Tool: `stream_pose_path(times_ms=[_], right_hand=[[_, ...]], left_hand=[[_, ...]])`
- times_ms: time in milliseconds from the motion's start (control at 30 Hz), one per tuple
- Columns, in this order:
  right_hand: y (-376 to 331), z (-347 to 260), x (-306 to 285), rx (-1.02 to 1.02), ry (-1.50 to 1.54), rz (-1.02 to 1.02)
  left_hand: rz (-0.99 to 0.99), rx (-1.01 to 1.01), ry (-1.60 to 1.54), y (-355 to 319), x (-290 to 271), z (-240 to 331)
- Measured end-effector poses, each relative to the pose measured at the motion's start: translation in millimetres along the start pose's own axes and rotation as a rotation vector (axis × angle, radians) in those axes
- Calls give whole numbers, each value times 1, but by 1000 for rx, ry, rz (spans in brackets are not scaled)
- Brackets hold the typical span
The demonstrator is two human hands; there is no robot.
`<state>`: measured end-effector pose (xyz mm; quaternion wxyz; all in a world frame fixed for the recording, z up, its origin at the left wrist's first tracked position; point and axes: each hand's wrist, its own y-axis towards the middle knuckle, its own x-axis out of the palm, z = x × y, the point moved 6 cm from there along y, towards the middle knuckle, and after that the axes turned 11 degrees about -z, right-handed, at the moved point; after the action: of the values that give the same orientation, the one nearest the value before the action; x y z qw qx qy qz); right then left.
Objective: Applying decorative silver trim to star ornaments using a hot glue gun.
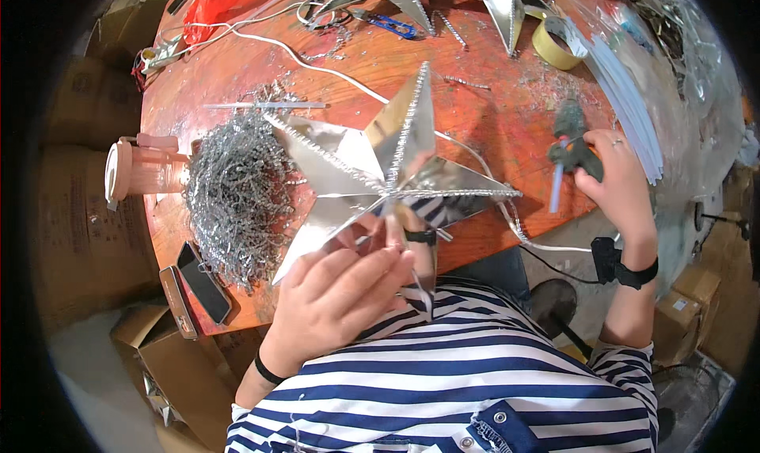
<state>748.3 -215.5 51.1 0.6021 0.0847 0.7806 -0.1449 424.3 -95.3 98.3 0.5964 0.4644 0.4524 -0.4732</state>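
Observation:
A mirror-silver five-pointed star [340, 148] is tilted up in front of me. Sparkly silver cord lines the ridges of its upper-left, top and right arms. My left hand [340, 291] is closed at the star's lower side, fingertips pinched together by the ridge near its centre. What lies between those fingertips is too small to make out. At the table's right edge, my right hand [621, 168] is wrapped round a dark green glue gun [568, 124]. A translucent glue stick [556, 188] sticks out of the gun toward me.
A heap of silver tinsel cord [237, 188] lies left, beside a pink lidded cup [146, 168] and a phone [203, 283]. Glue sticks [625, 97] and a tape roll [556, 43] sit at right. Scissors [317, 13], a blue-handled cutter [392, 25] and more stars [505, 13] lie far back.

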Motion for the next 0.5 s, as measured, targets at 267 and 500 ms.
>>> stream_pose_path(times_ms=[267, 500], right_hand=[[-4, -53, -56, 127, 614, 360], [15, -144, -57, -573, 522, 146]], left_hand=[[205, -437, -7, -29, -3, -52], [233, -687, -393, -50, 9, -75]])
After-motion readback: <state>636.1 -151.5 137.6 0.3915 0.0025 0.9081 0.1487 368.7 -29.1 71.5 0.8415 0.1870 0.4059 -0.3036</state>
